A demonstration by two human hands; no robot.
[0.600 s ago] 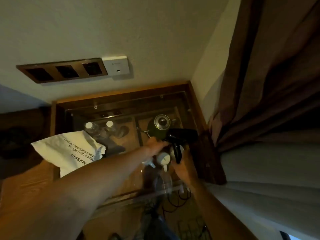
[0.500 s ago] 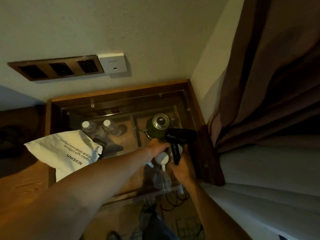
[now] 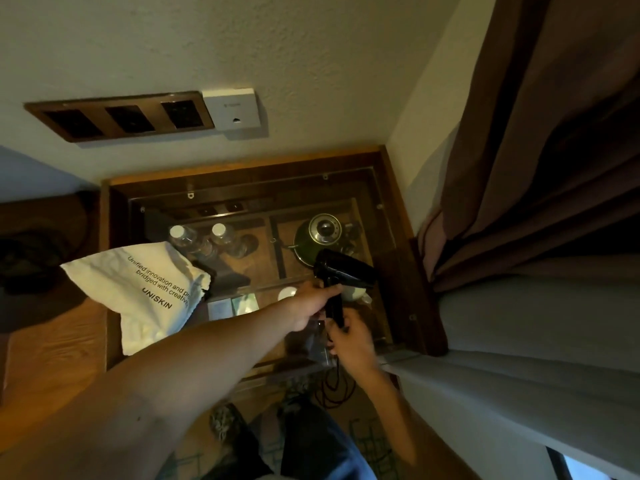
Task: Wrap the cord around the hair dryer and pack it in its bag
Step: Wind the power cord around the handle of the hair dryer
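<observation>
A black hair dryer (image 3: 343, 270) hangs over the glass-topped wooden table (image 3: 391, 188), nozzle pointing right, handle down. My left hand (image 3: 311, 303) grips the upper part of the handle. My right hand (image 3: 351, 337) is closed around the handle's lower end, where the black cord (image 3: 334, 386) leaves and loops down toward the floor. A white drawstring bag (image 3: 149, 296) printed "UNISKIN" lies on the table's left edge, its mouth facing right.
Under the glass sit two water bottles (image 3: 201, 239), a green kettle (image 3: 320, 235), white cups and sachets. A wall socket strip (image 3: 121, 116) is above the table. Brown and grey curtains (image 3: 519, 237) hang close on the right. My legs are below.
The dryer has been lifted slightly and tilted, its body now clear above both hands. My right hand has slid down to the handle's end by the cord.
</observation>
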